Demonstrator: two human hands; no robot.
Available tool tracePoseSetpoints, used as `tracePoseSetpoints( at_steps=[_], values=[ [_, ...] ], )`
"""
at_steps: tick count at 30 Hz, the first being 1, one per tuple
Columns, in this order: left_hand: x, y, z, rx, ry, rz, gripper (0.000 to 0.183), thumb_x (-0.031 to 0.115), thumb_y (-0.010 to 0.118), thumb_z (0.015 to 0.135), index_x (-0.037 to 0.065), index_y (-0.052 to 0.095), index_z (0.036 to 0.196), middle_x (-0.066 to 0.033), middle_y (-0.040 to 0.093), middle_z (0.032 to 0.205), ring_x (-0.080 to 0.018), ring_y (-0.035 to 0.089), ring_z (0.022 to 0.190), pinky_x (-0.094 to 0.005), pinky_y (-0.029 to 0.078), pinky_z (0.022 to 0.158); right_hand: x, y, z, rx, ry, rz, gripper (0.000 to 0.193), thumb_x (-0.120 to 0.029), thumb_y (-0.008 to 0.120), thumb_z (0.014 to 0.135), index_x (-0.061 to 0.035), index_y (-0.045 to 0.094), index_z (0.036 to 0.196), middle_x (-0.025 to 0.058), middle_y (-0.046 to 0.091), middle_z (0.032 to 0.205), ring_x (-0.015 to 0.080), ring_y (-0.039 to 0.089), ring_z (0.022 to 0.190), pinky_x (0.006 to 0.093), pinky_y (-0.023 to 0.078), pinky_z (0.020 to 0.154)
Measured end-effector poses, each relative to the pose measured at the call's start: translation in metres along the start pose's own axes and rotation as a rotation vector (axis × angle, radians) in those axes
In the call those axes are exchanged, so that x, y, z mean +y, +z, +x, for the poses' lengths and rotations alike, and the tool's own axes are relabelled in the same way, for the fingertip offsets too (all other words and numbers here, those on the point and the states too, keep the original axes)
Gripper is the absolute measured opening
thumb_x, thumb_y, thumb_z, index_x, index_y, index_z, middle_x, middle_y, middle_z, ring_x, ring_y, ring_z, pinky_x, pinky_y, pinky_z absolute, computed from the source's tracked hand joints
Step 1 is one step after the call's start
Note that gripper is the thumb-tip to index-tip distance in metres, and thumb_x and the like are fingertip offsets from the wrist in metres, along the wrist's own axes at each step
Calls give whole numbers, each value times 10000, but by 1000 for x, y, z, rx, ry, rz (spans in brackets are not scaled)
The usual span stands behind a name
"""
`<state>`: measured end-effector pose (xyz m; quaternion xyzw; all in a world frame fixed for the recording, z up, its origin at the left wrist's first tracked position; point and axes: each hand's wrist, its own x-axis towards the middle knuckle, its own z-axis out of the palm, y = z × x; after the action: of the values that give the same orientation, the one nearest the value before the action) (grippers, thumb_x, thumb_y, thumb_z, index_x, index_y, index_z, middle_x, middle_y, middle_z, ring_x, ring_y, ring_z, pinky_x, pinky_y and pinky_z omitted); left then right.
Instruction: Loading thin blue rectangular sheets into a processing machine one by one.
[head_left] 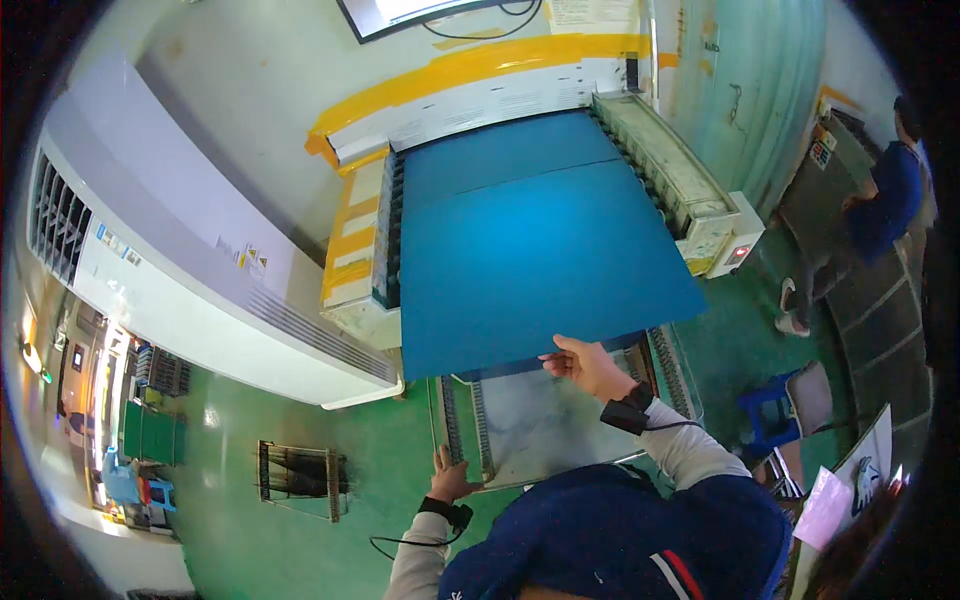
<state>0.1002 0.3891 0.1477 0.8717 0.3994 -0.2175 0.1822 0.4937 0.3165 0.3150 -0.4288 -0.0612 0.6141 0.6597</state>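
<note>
A large flat blue sheet [540,265] lies on the roller conveyor of a machine, its near edge jutting out toward me. Beyond a thin seam lies another blue sheet [500,155], partly inside the machine. My right hand [592,372] is at the near edge of the front sheet, thumb apart from loosely bent fingers; whether it touches the edge I cannot tell. Lower and to the left, my left hand [453,482] has its fingers apart beside the toothed rail [482,440] of a low rack. A grey panel [545,425] lies in that rack, below the sheet's edge.
A tall white cabinet [200,270] stands left of the conveyor. A small metal rack [298,480] is on the green floor. To the right are a control box [738,250], a blue stool [770,415] and another person [885,205] beside dark panels. Papers [825,508] lie at lower right.
</note>
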Motion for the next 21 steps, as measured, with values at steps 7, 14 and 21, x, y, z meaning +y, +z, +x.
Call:
tracePoseSetpoints(
  at_steps=[7,14,21],
  values=[
    [4,-7,-3,-42,-47,-61,800,585,773,618,203,556,1286,-303,8,1524,-512,37,1394,-546,305,1068,-2,0,8,20,5,2,296,-293,628,905,-15,550,974,192,651,1001,219,634,808,332,526,714],
    [-13,18,2,49,18,-31,790,577,781,613,182,573,1264,-300,34,1522,-527,61,1383,-558,297,1069,-9,2,11,-6,-30,-1,283,-288,623,908,-27,542,984,180,644,978,219,622,800,332,512,714],
    [3,0,-1,10,-11,-51,791,593,767,627,180,566,1271,-295,31,1524,-523,86,1383,-561,348,1032,-9,-10,16,-2,-45,-8,276,-283,619,910,-36,532,995,179,643,961,215,616,797,330,503,690]
  ],
)
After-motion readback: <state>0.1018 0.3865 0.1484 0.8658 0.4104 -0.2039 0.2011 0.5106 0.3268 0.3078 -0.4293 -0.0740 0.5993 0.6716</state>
